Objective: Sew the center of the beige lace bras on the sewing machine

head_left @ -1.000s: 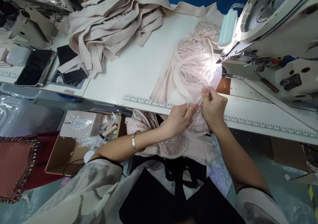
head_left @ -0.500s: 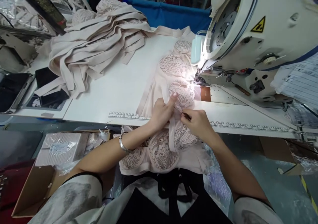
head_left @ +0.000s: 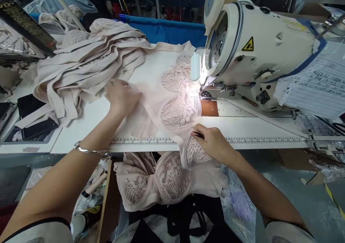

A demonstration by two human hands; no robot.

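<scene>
Several lace cups (head_left: 174,174) in pale pink lie across the lap, nearest my camera, with a clear plastic bag (head_left: 239,196) to their right and an open cardboard box (head_left: 106,203) to their left. Just past them, the front of the white table (head_left: 242,128) carries a printed ruler strip (head_left: 258,140). From my distant seat I see the right hand (head_left: 212,142) at that edge, its fingers closed round a small dark tool (head_left: 198,134) (too little of it shows for me to name it). The fingertips meet the lower edge of the lace garment (head_left: 178,115); I cannot tell whether they pinch the cloth too.

That garment lies on the table, its right side running to the brightly lit needle area of the sewing machine (head_left: 242,52), where glare hides the detail. The left hand (head_left: 122,97), a bracelet (head_left: 90,149) on its wrist, is over the garment's sheer left side; it is blurred, and I cannot tell whether its fingers grip or lie loose.

Farther off, a heap of pale bands (head_left: 91,63) partly covers a dark flat object (head_left: 29,106). Beyond everything on the table I see blue cloth (head_left: 167,29).
</scene>
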